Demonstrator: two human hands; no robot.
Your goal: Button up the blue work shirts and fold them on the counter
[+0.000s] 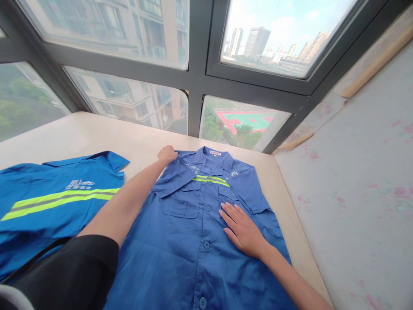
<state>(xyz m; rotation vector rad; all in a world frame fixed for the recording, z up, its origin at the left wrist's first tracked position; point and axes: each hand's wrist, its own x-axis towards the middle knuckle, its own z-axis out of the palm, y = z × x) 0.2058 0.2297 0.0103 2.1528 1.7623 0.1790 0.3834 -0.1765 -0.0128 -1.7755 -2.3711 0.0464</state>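
Observation:
A dark blue work shirt (190, 249) lies face up and buttoned on a pale table (97, 133), collar toward the window. A yellow-grey reflective stripe (211, 180) shows under its folded-in shoulders. My left hand (167, 153) reaches far forward and is closed on the shirt's left shoulder edge by the collar. My right hand (241, 228) lies flat on the chest, fingers stretched and pressing the fabric beside the button line.
A second, brighter blue shirt (48, 202) with a reflective band lies on the table to the left. Large windows (200, 77) run along the far side. A floral-patterned wall (361, 181) closes the right side.

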